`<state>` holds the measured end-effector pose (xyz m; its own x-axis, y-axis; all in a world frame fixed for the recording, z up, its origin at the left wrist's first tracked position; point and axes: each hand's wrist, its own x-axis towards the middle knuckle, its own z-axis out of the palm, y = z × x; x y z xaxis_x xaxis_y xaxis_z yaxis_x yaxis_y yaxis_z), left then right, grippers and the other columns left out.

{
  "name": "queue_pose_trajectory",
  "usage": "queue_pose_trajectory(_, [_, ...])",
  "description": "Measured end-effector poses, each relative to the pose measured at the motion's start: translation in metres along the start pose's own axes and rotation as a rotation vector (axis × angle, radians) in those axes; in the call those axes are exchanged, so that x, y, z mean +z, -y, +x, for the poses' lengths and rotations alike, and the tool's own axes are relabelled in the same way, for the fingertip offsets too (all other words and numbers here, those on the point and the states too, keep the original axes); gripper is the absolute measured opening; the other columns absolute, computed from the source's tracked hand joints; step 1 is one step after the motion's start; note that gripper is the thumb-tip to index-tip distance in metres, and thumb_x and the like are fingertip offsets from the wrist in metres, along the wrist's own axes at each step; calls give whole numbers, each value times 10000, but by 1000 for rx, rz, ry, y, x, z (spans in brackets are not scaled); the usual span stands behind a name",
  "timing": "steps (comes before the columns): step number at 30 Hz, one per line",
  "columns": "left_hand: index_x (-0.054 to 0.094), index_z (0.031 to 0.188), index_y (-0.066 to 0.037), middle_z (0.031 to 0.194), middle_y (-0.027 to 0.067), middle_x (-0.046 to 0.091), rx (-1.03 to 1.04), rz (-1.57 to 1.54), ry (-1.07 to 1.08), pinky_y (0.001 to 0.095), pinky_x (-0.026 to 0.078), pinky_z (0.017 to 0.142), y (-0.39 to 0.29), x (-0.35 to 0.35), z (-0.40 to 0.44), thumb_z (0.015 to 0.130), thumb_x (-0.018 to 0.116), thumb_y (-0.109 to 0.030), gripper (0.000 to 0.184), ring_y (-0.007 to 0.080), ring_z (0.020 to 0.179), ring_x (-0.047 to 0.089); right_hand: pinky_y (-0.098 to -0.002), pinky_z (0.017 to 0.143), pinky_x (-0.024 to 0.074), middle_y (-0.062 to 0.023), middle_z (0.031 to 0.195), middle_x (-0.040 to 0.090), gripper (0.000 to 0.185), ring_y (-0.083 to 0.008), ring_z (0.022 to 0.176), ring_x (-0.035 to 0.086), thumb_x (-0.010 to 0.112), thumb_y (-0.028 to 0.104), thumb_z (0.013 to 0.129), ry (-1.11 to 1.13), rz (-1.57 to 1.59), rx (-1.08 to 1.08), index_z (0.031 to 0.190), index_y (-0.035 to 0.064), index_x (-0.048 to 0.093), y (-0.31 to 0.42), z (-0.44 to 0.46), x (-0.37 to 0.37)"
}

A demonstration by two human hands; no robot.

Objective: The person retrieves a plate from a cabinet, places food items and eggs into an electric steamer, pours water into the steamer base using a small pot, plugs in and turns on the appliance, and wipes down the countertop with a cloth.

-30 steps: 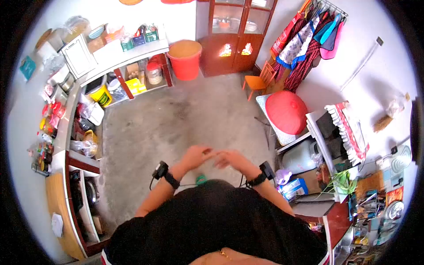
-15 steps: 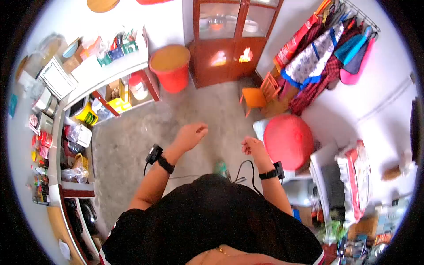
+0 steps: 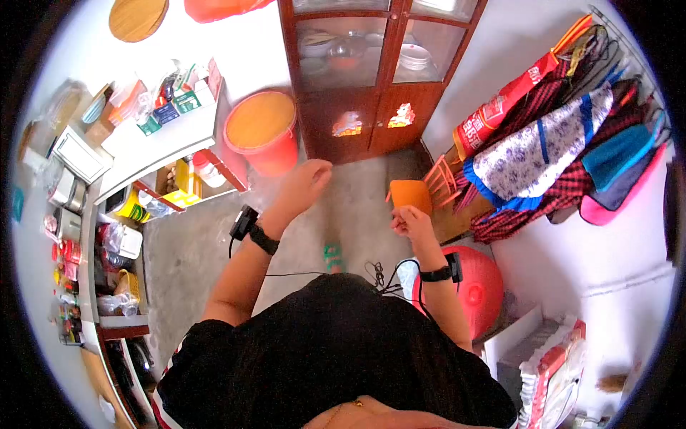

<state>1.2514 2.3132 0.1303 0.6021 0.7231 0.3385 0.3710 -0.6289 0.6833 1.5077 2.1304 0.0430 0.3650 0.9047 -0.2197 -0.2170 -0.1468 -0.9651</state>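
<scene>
My left hand [image 3: 309, 187] is raised over the floor, in front of the red bucket [image 3: 275, 151] with its round wooden lid. Its fingers are loosely curled together, and no object shows in them. My right hand [image 3: 413, 223] hovers at the front edge of the small orange chair [image 3: 411, 194]. Whether it touches the chair cannot be made out. Those fingers are also bent inward, with nothing visible between them. Both wrists carry black straps with small boxes and cables.
A brown glass-fronted cabinet [image 3: 350, 107] stands ahead. Aprons [image 3: 532, 154] hang on the right wall. Below them sits a round red tub-like object [image 3: 475, 293]. A white counter [image 3: 171, 132] with boxes runs along the left. Loose cables [image 3: 379, 275] lie by my body.
I have moved forward, so the cabinet, chair and aprons appear closer. The red round object has slid back beside my right arm. My hands keep their curled shape.
</scene>
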Motion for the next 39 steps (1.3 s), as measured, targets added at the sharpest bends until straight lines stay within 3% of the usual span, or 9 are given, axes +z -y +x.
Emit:
queue_pose_trajectory(7, [635, 1174, -35, 1048, 157, 683, 204, -11, -72, 380, 533, 819, 51, 48, 204, 942, 619, -203, 287, 296, 956, 676, -230, 620, 463, -41, 785, 660, 253, -99, 645, 584, 525, 242, 1017, -91, 2, 47, 1018, 25, 654, 55, 165, -54])
queue_pose_trajectory(10, [613, 1205, -40, 1132, 168, 656, 172, 18, -67, 392, 514, 871, 54, 56, 290, 937, 618, -202, 313, 313, 1033, 647, -220, 636, 470, -35, 796, 666, 241, -96, 672, 598, 528, 240, 1022, -102, -16, -34, 1017, 33, 651, 79, 236, -73])
queue_pose_trajectory(17, [516, 1338, -68, 1346, 179, 527, 421, 182, -126, 446, 461, 1010, 55, 101, 479, 928, 606, -230, 450, 379, 1232, 522, -232, 655, 475, -26, 794, 663, 241, -98, 696, 595, 525, 254, 1025, -1, -13, -1, 1021, 52, 656, 98, 360, -104])
queue_pose_trajectory(22, [466, 1397, -72, 1390, 212, 435, 344, 335, -247, 447, 471, 1000, 34, 116, 595, 881, 651, -200, 563, 416, 1216, 511, -252, 626, 475, -54, 791, 677, 249, -110, 678, 593, 520, 237, 1025, 100, -17, 47, 1036, 26, 652, 140, 471, -132])
queue_pose_trajectory(27, [505, 1345, -51, 1184, 205, 484, 186, 536, -276, 452, 522, 874, 35, 139, 645, 844, 666, -137, 533, 384, 1045, 572, -230, 643, 472, -38, 811, 666, 234, -97, 686, 575, 529, 246, 1017, 165, 40, 105, 1041, 43, 644, 155, 546, -159])
queue_pose_trajectory(28, [549, 1243, -42, 1128, 198, 480, 240, 542, -356, 453, 536, 815, 36, 142, 649, 837, 668, -129, 432, 382, 997, 581, -233, 643, 472, -39, 809, 665, 234, -100, 684, 574, 529, 245, 1016, 183, 29, 91, 1040, 43, 644, 160, 555, -162])
queue_pose_trajectory(32, [559, 1089, -37, 1117, 200, 474, 247, 506, -444, 456, 541, 759, 42, 154, 653, 842, 670, -137, 289, 384, 950, 596, -248, 643, 476, -47, 805, 661, 233, -116, 681, 570, 530, 244, 1015, 226, 24, 104, 1032, 43, 646, 162, 584, -179])
queue_pose_trajectory(39, [572, 1030, -35, 1094, 179, 472, 146, 357, -370, 443, 537, 691, 4, 145, 565, 858, 668, -144, 225, 378, 862, 610, -254, 586, 444, -60, 780, 664, 238, -114, 646, 562, 555, 240, 1011, 276, -29, 107, 1044, 31, 664, 155, 586, -154])
